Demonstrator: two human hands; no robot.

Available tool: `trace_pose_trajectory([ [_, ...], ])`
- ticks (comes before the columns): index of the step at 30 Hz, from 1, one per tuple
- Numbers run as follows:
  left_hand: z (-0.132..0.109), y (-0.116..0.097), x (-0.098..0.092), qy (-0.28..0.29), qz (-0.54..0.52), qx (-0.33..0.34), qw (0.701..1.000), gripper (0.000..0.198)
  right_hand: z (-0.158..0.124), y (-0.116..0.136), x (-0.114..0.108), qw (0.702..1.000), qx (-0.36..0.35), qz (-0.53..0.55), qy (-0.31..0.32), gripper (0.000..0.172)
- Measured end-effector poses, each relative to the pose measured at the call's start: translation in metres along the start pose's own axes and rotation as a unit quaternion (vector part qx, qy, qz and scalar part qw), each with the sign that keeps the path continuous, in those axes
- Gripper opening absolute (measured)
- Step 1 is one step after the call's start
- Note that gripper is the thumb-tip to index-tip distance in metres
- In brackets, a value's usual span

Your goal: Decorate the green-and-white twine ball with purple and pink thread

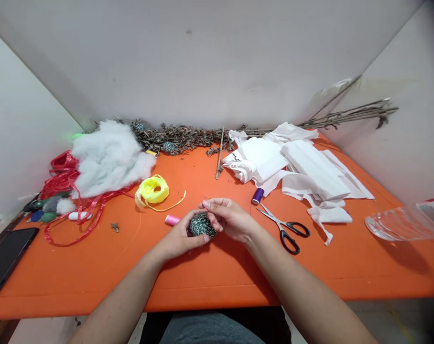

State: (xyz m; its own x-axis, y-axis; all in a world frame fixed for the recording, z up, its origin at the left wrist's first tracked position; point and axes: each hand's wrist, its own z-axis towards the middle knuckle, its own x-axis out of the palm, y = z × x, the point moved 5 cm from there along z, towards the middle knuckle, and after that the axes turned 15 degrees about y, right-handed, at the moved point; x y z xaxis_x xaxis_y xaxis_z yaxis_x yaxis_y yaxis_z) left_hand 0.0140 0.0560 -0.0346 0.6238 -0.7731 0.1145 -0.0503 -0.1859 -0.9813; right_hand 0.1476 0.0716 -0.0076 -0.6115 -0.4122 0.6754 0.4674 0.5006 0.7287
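While between hands (234,220), ball (200,224) part-hidden.

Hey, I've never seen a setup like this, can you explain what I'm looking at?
Sure. There's no robot, just someone's bare left hand and right hand. The single picture comes from a head-worn camera looking forward and down. The left hand holds a dark speckled ball; the right is close against it, though whether its fingers pinch something is hard to tell. On the orange table lie white stuffing, a yellow ribbon coil, scissors, white sheets and dried twigs.
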Motion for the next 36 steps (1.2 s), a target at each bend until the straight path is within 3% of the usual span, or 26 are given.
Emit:
trace_pose_trajectory([
  [12,-0.0069,-0.0002,0.0049,0.027,0.023,-0.046,0.998,0.075,-0.002,0.0054,0.0015,0.999,-0.02,-0.003,-0.025,0.033],
  [21,-0.0064,-0.0067,0.007,0.028,0.041,-0.035,0.998,0.077,-0.003,0.0064,0.0038,0.999,-0.011,0.012,-0.028,0.035],
  [28,-0.0058,-0.0011,0.0043,0.04,0.028,-0.026,0.998,0.063,-0.0026,0.0058,0.0036,1.0,-0.006,0.009,-0.028,0.033],
  [36,-0.007,-0.0018,0.0053,0.033,0.024,-0.025,0.999,0.07,-0.0034,0.0068,0.0018,0.999,-0.011,0.011,-0.032,0.033],
])
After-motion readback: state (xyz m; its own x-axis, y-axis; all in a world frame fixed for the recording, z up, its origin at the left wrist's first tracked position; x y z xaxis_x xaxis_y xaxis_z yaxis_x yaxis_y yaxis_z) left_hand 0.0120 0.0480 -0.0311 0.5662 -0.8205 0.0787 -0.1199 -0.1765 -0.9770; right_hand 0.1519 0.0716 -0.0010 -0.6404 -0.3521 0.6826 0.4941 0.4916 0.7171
